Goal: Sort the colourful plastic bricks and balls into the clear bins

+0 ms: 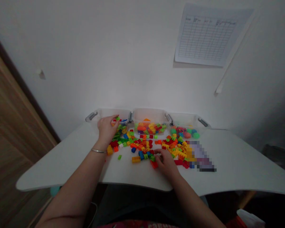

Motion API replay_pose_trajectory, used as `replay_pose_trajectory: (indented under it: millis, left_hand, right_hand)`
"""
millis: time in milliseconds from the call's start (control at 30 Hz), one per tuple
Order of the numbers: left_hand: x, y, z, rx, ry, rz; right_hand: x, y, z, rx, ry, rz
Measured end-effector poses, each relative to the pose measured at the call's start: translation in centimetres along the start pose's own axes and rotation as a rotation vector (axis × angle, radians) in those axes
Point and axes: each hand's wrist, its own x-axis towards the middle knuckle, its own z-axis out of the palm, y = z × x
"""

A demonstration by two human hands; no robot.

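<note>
Many small bricks in red, yellow, green, blue and orange (pixel 147 144) lie scattered over the middle of a white table (pixel 235 161). My left hand (pixel 106 129), with a thin bracelet on the wrist, reaches to the left clear bin (pixel 104 114) and its fingers are curled around a few small bricks at the bin's front. My right hand (pixel 165 161) rests on the table near the front of the pile, fingers bent on a red brick (pixel 154 164).
Three clear plastic bins stand in a row against the wall: the middle bin (pixel 150 118) holds mixed bricks, the right bin (pixel 186 122) holds green and red balls. A blurred patch (pixel 203 156) lies right of the pile. A printed sheet (pixel 207 34) hangs on the wall.
</note>
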Motion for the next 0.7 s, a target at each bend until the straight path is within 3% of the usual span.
replay_pose_trajectory:
  millis: [233,367,433,533,633,700]
  left_hand:
    - [1.6,-0.2,1.9,0.182,-0.165,-0.081]
    - [0.5,-0.1,0.7,0.16,-0.159,0.001]
    - [-1.9,-0.5,-0.6,0.103,-0.178,0.129]
    - [-7.7,-1.2,-2.0,0.114,-0.274,0.309]
    - [-13.0,-1.9,-2.3,0.273,-0.388,0.412]
    - [-14.7,-2.2,-1.9,0.336,-0.436,0.435]
  right_hand:
    - [-0.1,0.0,-0.1,0.0,-0.001,0.005]
    - [0.0,-0.1,-0.1,0.003,-0.003,0.012]
    - [0.0,-0.1,-0.1,0.004,-0.009,0.01]
    - [0.0,-0.1,0.1,-0.003,-0.017,0.006]
    - [-0.1,0.0,0.2,-0.012,-0.02,-0.01]
    - [-0.1,0.0,0.3,-0.017,-0.021,-0.013]
